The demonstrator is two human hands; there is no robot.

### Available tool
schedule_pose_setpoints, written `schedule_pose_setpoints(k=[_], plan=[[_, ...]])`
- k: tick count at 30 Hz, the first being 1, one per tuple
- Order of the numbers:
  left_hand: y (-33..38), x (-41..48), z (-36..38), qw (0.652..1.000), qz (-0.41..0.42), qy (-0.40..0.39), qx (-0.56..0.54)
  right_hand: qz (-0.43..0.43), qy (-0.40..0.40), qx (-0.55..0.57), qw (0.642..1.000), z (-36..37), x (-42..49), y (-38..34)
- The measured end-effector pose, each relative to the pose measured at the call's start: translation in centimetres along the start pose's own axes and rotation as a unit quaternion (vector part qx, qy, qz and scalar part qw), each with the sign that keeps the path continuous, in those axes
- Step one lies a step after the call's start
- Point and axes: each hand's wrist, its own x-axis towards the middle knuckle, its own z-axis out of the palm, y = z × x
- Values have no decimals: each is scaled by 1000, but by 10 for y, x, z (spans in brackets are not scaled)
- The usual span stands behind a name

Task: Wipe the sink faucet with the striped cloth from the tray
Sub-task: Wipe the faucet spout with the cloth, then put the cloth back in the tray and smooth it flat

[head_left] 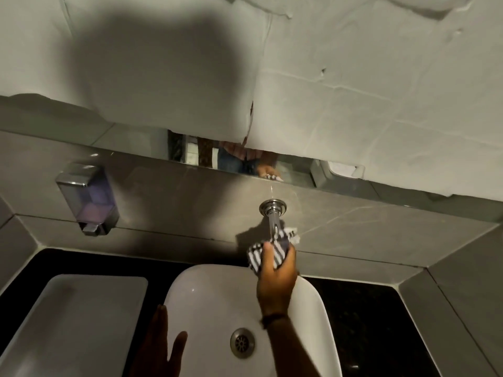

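A chrome faucet (273,216) sticks out of the grey tiled wall above a white oval sink (206,292). My right hand (276,278) is shut on the black-and-white striped cloth (280,247), which is wrapped around the faucet's spout and hides its tip. My left hand (160,346) hovers at the sink's near left rim, fingers spread, holding nothing. A white tray (73,317) lies on the black counter left of the sink.
A chrome soap dispenser (87,198) hangs on the wall at the left. A mirror strip (239,161), mostly covered with white paper, runs above the tiles. The sink drain (242,343) is at the bowl's bottom. Black counter (364,322) extends right of the sink.
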Motion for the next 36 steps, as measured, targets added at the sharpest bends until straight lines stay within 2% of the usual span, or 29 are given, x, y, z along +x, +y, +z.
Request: schedule_pose_setpoints(k=[2,4,6,8,9,10,12,13,14,15,16,17,18,19,20,22,24,25,26,28,29,31,34,36], plan=[[-2,0,0,1000,-1,1,9,-32,2,33,999,-1,-32,31],[-5,0,1,1000,-13,-1,12,-21,-21,60,998,-1,-47,45],[-7,0,2,1000,-25,2,2,17,-30,91,995,-4,-52,46],[-5,-3,1,1000,-16,0,-8,99,-29,135,985,-10,-56,48],[-4,-6,-1,1000,-4,2,-10,173,-40,179,968,-13,-59,48],[-1,-9,-4,1000,9,3,-12,262,-70,243,931,-17,-64,48],[1,-14,-14,999,17,29,-22,411,-144,357,826,-21,-75,45],[5,-15,-21,998,-10,38,-50,460,-185,386,778,-23,-80,45],[12,-16,-34,990,-73,15,-120,502,-220,405,732,-24,-87,42],[26,-15,-51,962,-157,-37,-222,538,-251,418,687,-23,-92,37],[33,-13,-68,908,-238,-101,-329,568,-277,424,649,-19,-100,34],[37,-11,-84,856,-293,-151,-399,587,-307,407,629,-12,-108,30],[36,-9,-99,820,-318,-186,-438,592,-321,384,632,-6,-117,26],[34,-8,-109,801,-325,-204,-460,591,-328,350,648,2,-124,24],[23,-10,-119,806,-311,-205,-460,594,-347,334,644,13,-133,22],[4,-17,-136,850,-285,-187,-403,626,-366,317,611,31,-146,21],[-26,-21,-152,873,-275,-148,-374,636,-390,299,595,49,-158,16],[-41,-21,-159,879,-276,-131,-366,634,-393,292,598,58,-164,17],[-57,-22,-168,886,-277,-110,-355,622,-393,280,617,69,-173,19],[-84,-17,-181,896,-274,-65,-344,539,-396,188,719,93,-186,32],[-97,-15,-187,901,-263,-54,-340,492,-405,134,759,106,-192,35],[-119,-6,-194,921,-209,-40,-327,390,-428,27,815,130,-201,41],[-149,18,-200,959,-121,-49,-253,228,-457,-101,854,162,-206,48],[-164,34,-198,965,-144,-94,-196,175,-465,-159,853,184,-211,52]])
